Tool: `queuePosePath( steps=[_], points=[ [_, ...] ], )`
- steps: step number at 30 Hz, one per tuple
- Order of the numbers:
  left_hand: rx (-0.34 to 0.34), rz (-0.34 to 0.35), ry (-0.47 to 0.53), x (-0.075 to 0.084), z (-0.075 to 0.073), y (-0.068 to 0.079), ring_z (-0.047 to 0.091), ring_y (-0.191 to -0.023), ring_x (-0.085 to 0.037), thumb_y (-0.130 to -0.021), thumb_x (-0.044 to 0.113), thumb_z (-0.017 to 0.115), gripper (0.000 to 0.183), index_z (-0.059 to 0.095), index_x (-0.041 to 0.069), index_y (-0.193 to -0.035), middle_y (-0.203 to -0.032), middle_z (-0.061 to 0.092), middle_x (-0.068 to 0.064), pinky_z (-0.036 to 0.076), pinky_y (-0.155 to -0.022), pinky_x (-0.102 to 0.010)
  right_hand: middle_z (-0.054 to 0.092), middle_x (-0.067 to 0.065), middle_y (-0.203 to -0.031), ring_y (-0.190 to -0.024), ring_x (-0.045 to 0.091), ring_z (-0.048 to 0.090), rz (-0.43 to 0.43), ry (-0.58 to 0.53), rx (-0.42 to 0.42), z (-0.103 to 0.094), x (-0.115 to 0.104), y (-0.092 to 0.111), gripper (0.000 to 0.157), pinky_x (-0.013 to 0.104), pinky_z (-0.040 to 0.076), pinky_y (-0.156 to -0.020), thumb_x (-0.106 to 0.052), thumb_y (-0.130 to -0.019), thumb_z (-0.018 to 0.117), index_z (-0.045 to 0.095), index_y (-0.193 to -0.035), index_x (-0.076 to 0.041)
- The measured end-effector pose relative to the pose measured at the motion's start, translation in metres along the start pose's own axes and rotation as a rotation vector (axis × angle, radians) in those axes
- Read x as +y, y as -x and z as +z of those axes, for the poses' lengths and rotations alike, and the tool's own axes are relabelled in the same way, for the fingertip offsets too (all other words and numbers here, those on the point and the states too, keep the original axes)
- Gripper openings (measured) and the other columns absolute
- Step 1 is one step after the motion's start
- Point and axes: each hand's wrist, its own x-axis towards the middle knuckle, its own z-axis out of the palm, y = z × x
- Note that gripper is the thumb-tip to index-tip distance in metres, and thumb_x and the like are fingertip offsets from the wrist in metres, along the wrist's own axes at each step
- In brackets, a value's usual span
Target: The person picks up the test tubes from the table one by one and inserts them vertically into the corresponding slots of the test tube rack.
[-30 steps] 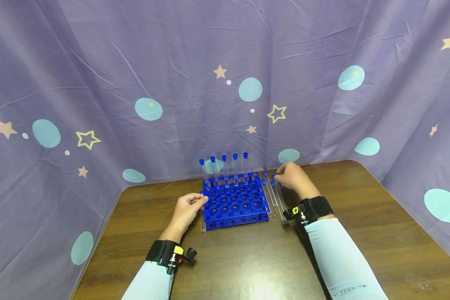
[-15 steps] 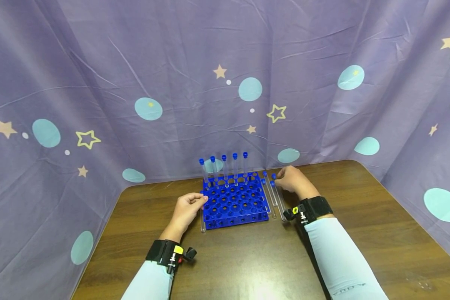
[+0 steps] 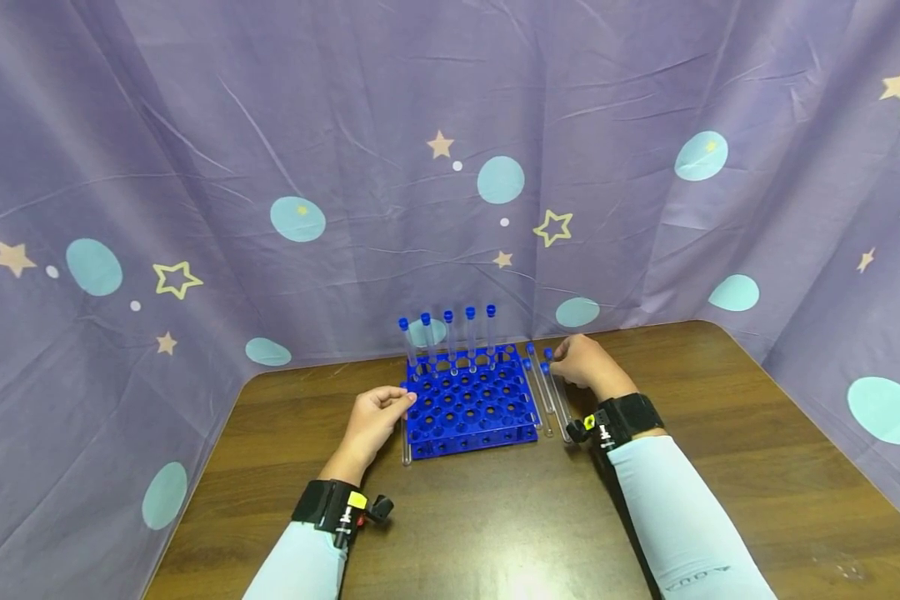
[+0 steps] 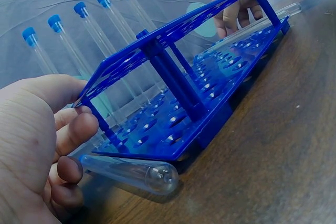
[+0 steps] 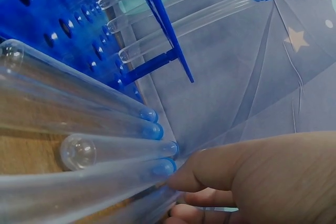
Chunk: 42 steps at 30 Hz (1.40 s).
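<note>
The left hand point(image 3: 371, 421) is pinching the edge of the blue rack point(image 3: 468, 431), only its wrist view showing lower fingers point(image 4: 70, 170) curling beside a lying tube point(image 4: 131, 174). Farther, the right hand point(image 3: 583, 364) is touching loose tubes point(image 5: 115, 179); whether pinching, I cannot tell. Behind, five capped tubes point(image 3: 471, 337) are standing racked.

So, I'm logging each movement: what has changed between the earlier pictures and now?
The right hand has edged slightly down in the head view, beside the loose tubes; no new grip or release shows. The left hand stays on the rack, and the five standing tubes haven't moved.
</note>
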Motion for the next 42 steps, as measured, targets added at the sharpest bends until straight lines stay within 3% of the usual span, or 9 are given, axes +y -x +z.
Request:
queuePosePath(
  steps=[6,12,16,22,27,38,42],
  points=[
    [-0.006,0.002,-0.006,-0.001,0.0002,0.0001,0.066,-0.071,-0.01,-0.103,0.018,0.083,0.02,0.084,-0.001,-0.109,-0.074,0.073,0.008,0.046,-0.063,-0.023,0.078,0.009,-0.085,-0.073,0.02,0.073,0.011,0.005,0.01,0.0011,0.0008,0.0009,0.025,0.033,0.061,-0.065,-0.021,-0.101,0.075,0.072,-0.114,0.0],
    [-0.002,-0.006,0.013,0.0026,0.0012,0.0003,0.065,-0.07,-0.01,-0.102,0.017,0.085,0.022,0.083,-0.003,-0.11,-0.073,0.072,0.006,0.045,-0.063,-0.023,0.071,0.003,-0.077,-0.065,0.018,0.067,0.001,0.016,0.019,-0.0002,0.0016,0.0016,0.015,0.031,0.056,-0.06,-0.02,-0.1,0.074,0.069,-0.097,-0.007],
    [-0.002,-0.001,0.004,0.0044,0.0019,0.0006,0.064,-0.07,-0.01,-0.102,0.019,0.085,0.025,0.083,-0.004,-0.111,-0.073,0.072,0.006,0.045,-0.062,-0.024,0.061,-0.001,-0.07,-0.059,0.016,0.061,-0.001,0.031,0.027,-0.0008,0.002,0.0026,0.02,0.031,0.051,-0.058,-0.021,-0.099,0.075,0.064,-0.086,-0.011],
    [0.0,0.002,0.007,0.0027,0.0017,0.001,0.065,-0.071,-0.011,-0.102,0.018,0.085,0.024,0.083,-0.004,-0.11,-0.073,0.072,0.006,0.044,-0.062,-0.023,0.058,-0.004,-0.071,-0.059,0.016,0.06,-0.015,0.075,0.052,0.0015,0.0038,0.0016,0.022,0.033,0.048,-0.058,-0.024,-0.095,0.078,0.063,-0.081,-0.016],
    [-0.001,0.003,0.002,0.001,0.0005,0.0008,0.064,-0.07,-0.01,-0.102,0.02,0.084,0.022,0.083,-0.002,-0.109,-0.072,0.071,0.008,0.043,-0.062,-0.023,0.046,-0.007,-0.064,-0.061,0.016,0.051,-0.021,0.115,0.055,0.0022,0.0039,-0.0004,0.036,0.035,0.042,-0.06,-0.023,-0.093,0.08,0.052,-0.07,-0.02],
    [-0.007,0.002,0.006,0.001,0.0007,-0.0017,0.065,-0.07,-0.01,-0.103,0.021,0.085,0.023,0.083,-0.001,-0.108,-0.073,0.072,0.007,0.045,-0.063,-0.023,0.034,-0.009,-0.061,-0.059,0.014,0.04,-0.021,0.109,0.042,0.0003,0.0042,-0.0012,0.051,0.034,0.034,-0.059,-0.024,-0.095,0.085,0.043,-0.066,-0.021],
    [-0.006,-0.014,0.0,0.0009,0.0008,-0.0003,0.065,-0.072,-0.01,-0.103,0.023,0.085,0.024,0.083,0.0,-0.108,-0.073,0.071,0.007,0.046,-0.065,-0.024,0.042,-0.005,-0.069,-0.062,0.016,0.049,-0.017,0.086,0.033,0.0008,0.0056,0.0001,0.042,0.034,0.04,-0.061,-0.025,-0.097,0.086,0.051,-0.076,-0.016]
  ],
)
